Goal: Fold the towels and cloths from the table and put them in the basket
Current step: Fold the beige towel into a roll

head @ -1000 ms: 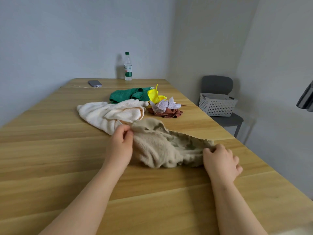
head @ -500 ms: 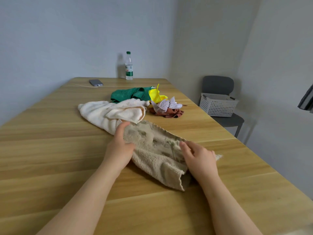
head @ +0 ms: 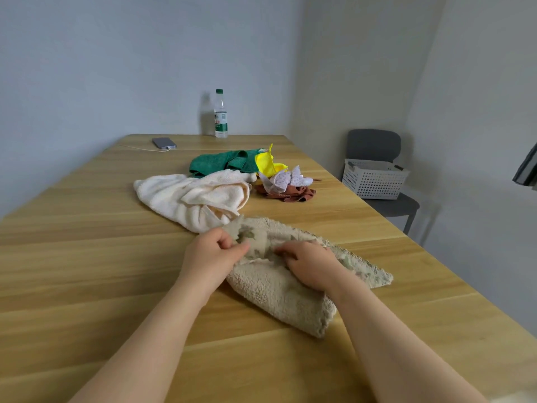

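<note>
A beige towel (head: 279,295) with a leaf print lies partly folded on the wooden table (head: 87,257) in front of me. My left hand (head: 213,254) pinches its far left corner. My right hand (head: 312,264) grips a fold in the towel's middle, fingers curled into the cloth. Behind it lie a cream towel (head: 191,196), a green cloth (head: 223,164), a yellow cloth (head: 268,164), a pale patterned cloth (head: 283,180) and a brown cloth (head: 290,194). The white perforated basket (head: 374,178) stands on a grey chair (head: 389,205) to the right of the table.
A water bottle (head: 220,114) stands at the table's far edge. A phone (head: 164,143) with a cable lies at the far left. Walls close in behind and to the right. A dark object (head: 527,170) hangs at the right edge of view.
The towel has been spread from a bunched heap and then folded over. My right hand has moved left from the towel's right end to its middle, close to my left hand.
</note>
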Available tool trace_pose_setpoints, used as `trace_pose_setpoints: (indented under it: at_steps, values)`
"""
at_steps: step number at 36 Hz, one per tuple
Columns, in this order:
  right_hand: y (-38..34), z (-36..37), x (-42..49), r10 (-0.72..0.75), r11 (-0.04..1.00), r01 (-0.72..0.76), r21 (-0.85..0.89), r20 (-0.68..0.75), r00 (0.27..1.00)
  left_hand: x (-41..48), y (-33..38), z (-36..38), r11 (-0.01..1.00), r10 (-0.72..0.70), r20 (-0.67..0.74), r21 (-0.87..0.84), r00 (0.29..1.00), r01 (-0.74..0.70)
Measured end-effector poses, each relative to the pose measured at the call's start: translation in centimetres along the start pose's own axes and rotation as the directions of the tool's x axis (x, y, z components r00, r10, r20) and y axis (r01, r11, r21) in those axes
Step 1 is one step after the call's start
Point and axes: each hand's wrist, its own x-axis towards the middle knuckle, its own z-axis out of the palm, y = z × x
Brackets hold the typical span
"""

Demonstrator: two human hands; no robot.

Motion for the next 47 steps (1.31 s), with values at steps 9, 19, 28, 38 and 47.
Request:
trace_pose_setpoints:
  at_steps: [9, 19, 28, 38, 47]
  values:
    - [3.5, -1.4, -1.7, 0.310, 0.936, -0.315, -0.155, -0.057, 0.949, 0.7, -0.5, -0.5, 0.994, -0.098, -0.186, 0.024, 0.978, 0.104]
    - [2.8, -0.5, -2.5, -0.031, 0.998, 0.030, -0.051, -0.023, 0.999, -1.8, 1.5, 0.6, 0.838, 0.391, 0.266, 0.292, 0.881, -0.460]
    - [3.9, -1.6, -3.0, 0.041, 0.988, -0.049, 0.144, 0.058, 0.997, -1.3, 2.2, 0.1, 0.765, -0.057, 0.597, 0.541, 0.800, -0.350]
    - [4.8, -1.6, -5.1, 0.046, 0.999, -0.046, -0.015, -0.030, 0.998, -2.3, 2.0, -1.4, 0.669, -0.031, 0.443, 0.675, 0.896, -0.311]
    - [5.7, -1.1, -7.7, 0.200, 0.956, -0.232, -0.182, -0.178, 0.964, -3.1, 0.8, 1.7, 0.697, 0.196, 0.577, 0.486, 0.792, -0.527]
